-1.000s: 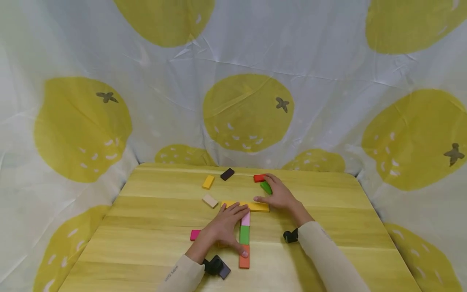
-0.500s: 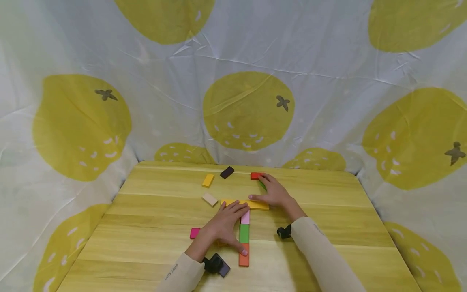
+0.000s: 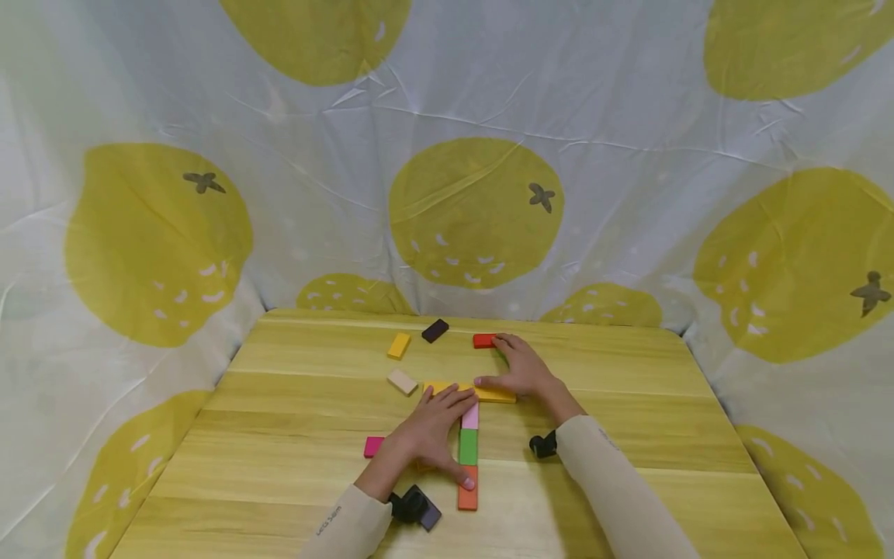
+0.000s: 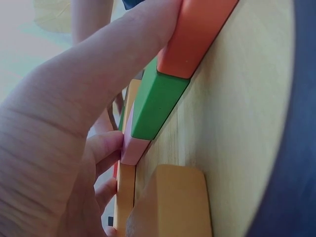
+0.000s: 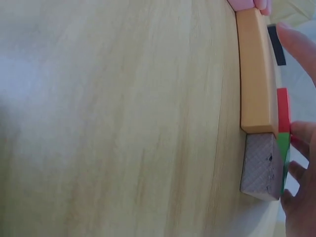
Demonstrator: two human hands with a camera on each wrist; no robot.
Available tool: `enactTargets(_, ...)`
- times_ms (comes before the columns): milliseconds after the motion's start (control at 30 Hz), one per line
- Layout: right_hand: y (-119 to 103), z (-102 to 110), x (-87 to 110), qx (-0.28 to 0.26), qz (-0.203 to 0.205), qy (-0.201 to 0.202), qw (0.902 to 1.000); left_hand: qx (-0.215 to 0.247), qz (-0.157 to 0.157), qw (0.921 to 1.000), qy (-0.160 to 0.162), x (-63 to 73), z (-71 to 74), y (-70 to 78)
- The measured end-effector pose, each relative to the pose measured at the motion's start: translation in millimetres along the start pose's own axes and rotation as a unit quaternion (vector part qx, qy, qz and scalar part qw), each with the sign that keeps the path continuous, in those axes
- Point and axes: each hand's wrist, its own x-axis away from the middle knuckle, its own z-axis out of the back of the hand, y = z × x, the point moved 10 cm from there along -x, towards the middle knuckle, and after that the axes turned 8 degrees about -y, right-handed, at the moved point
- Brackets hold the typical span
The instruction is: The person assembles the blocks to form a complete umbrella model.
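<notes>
With the left hand (image 3: pixel 427 436) loosely spread on the orange block (image 3: pixel 467 500) and the right hand (image 3: pixel 528 373) likewise against the red block (image 3: pixel 483 341), uneven finger pressure could skew either.

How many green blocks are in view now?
2: one green block between the pink block and orange block, another green block by the right hand, partly hidden. More may be hidden.

Head view: set above the near side of the tabletop (image 3: pixel 628 404), facing forward and down; far edge, both far corners and fruit-print curtain (image 3: pixel 628 210) included. Left wrist view: very close, low, tilted sideways, looking past the left hand (image 3: pixel 433 435) along the orange block (image 4: pixel 197 37). Right wrist view: near, tilted, right hand (image 3: pixel 525 371) at margin. Common to all: yellow bar (image 3: pixel 497 394), pink block (image 4: pixel 136 149).
</notes>
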Motion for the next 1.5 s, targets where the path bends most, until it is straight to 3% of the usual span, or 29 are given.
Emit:
enactTargets(200, -8, 0, 4.2, -0.005, 0.021, 0.007, 0.9997, -0.004, 0.000, 1.0000, 0.008, 0.8, 0.4, -0.7)
enactTargets(1033, 4, -8, 7.6, -0.002, 0.020, 0.018, 0.9996, 0.007, -0.009, 0.9999, 0.008, 0.0, -1.9, -0.6)
enactTargets(1500, 0, -3, 9.5, 0.005, 0.023, 0.029, 0.9993, 0.008, -0.013, 0.9998, 0.011, -2.7, -1.7, -2.4)
